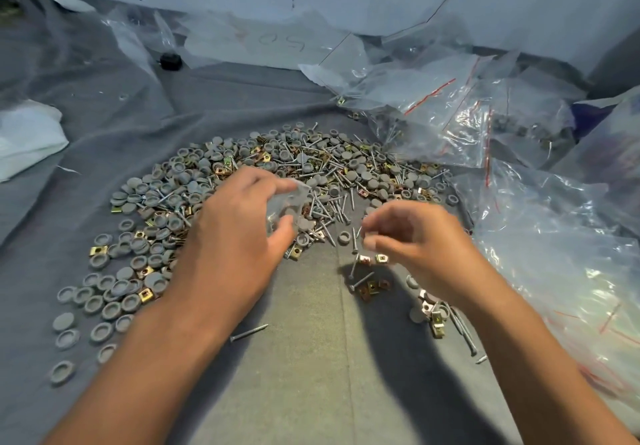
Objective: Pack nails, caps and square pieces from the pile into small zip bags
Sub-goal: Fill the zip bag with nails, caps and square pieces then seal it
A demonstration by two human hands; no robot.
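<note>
A wide pile (277, 174) of grey caps, silver nails and brass square pieces is spread over a grey cloth. Over its near edge, my left hand (239, 237) holds a small clear zip bag (287, 202) between thumb and fingers. My right hand (419, 244) hovers to the right of the bag, blurred, with its fingers curled together above two square pieces (372, 259). Whether those pieces are pinched or lie loose I cannot tell. More square pieces and a nail (369, 285) lie just below it.
Crumpled clear zip bags (467, 112) with red strips, some filled, lie at the back right, and a large plastic bag (561, 257) lies along the right side. A white bag (27, 136) is at the left. A black cap (170, 61) lies far back. Loose nails (248, 332) lie on the cloth.
</note>
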